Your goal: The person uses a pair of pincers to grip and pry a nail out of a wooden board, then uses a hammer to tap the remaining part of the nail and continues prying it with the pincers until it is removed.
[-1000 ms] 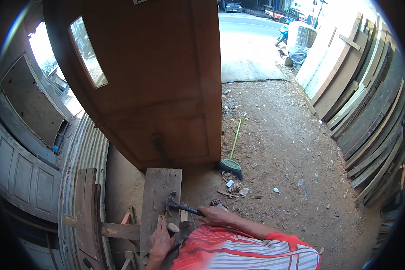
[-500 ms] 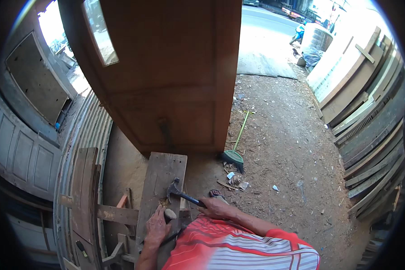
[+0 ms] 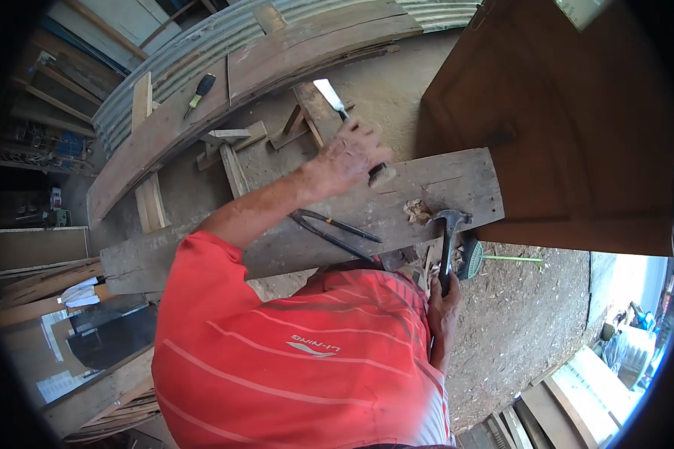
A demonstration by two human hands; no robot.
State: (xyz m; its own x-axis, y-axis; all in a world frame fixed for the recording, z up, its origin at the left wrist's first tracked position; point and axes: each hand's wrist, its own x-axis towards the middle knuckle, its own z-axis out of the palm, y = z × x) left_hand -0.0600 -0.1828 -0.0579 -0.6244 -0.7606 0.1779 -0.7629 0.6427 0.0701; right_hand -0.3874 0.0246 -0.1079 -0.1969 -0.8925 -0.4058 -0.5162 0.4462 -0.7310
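Observation:
My left hand (image 3: 348, 156) is closed around a chisel (image 3: 329, 96), raised over the long wooden plank (image 3: 468, 179). The broad metal blade points away from me, and the butt of the handle shows on the near side of the fist. On the right, my right hand (image 3: 445, 305) grips a claw hammer (image 3: 446, 258) by the lower handle. Its head is over the plank's right end, beside a chipped patch with wood shavings (image 3: 417, 211). Dark-handled pincers (image 3: 337, 236) lie spread on the plank between my hands and my body.
A brown panelled door (image 3: 569, 135) stands by the plank's right end. Beyond the bench, a screwdriver (image 3: 201, 93) rests on another long board (image 3: 277, 63). A green broom (image 3: 472, 258) lies on the littered ground. Stacked boards (image 3: 562, 404) are at lower right.
My view has swung left. The left hand has lifted away from the plank's worked spot with the chisel, its blade now pointing outward. The hammer remains in my right hand.

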